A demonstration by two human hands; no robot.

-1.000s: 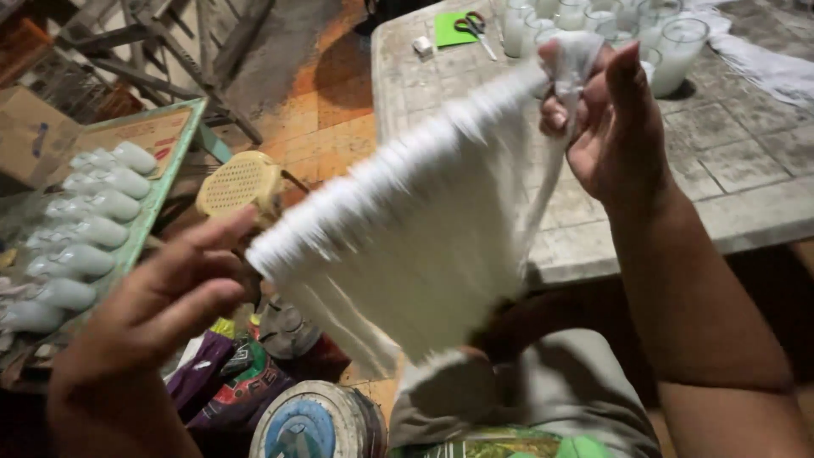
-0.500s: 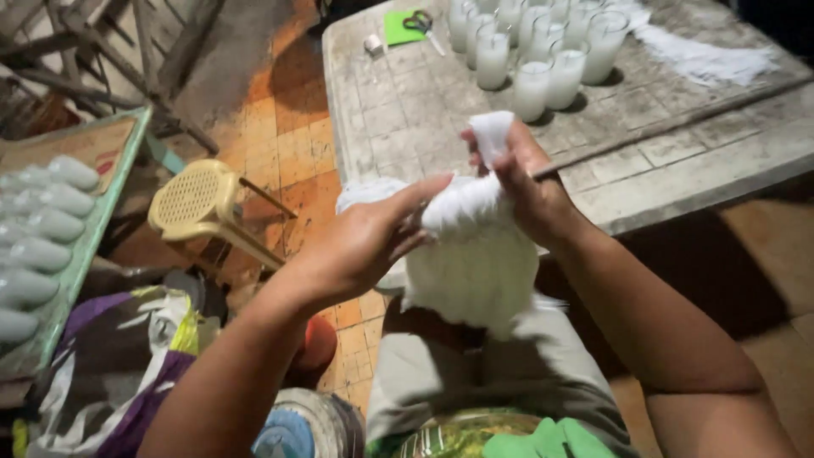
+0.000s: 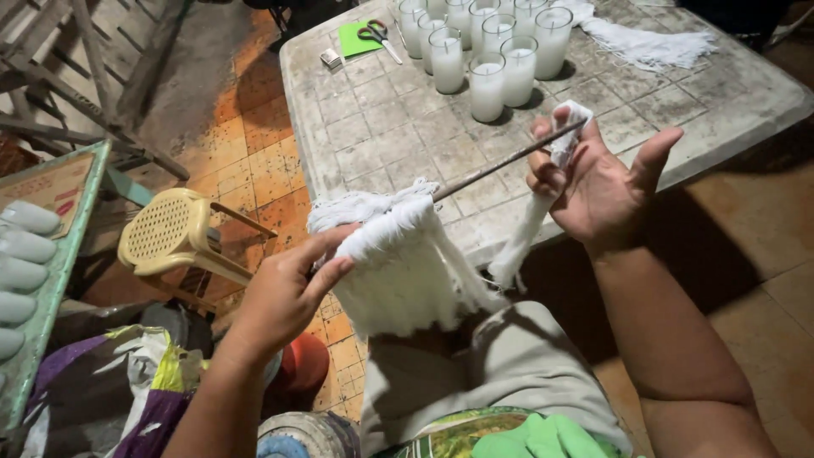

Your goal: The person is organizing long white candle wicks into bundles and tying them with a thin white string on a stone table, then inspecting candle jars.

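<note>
1. Orange floor tiles [image 3: 254,144] and a worn, grid-patterned white table [image 3: 373,127] fill the scene beyond both hands.
2. At the left hand [image 3: 284,293], fingers are pinched closed on a thick bunch of white strings [image 3: 403,271] that drapes down over the person's lap.
3. Running through the top of that bunch, a thin dark rod [image 3: 500,163] slants up toward the right hand [image 3: 598,182].
4. On the right, thumb and forefinger grip the rod's upper end together with a wrapped strand of white string; the other fingers are spread loose.
5. Beyond the right hand, glass candles filled with white wax [image 3: 487,51] stand clustered on the table, with more loose white string [image 3: 649,42] just beside them.
6. Farther out past the left hand, scissors [image 3: 377,36] lie on a green card [image 3: 352,41].
7. Left of the left hand stands a yellow plastic stool [image 3: 170,233].
</note>
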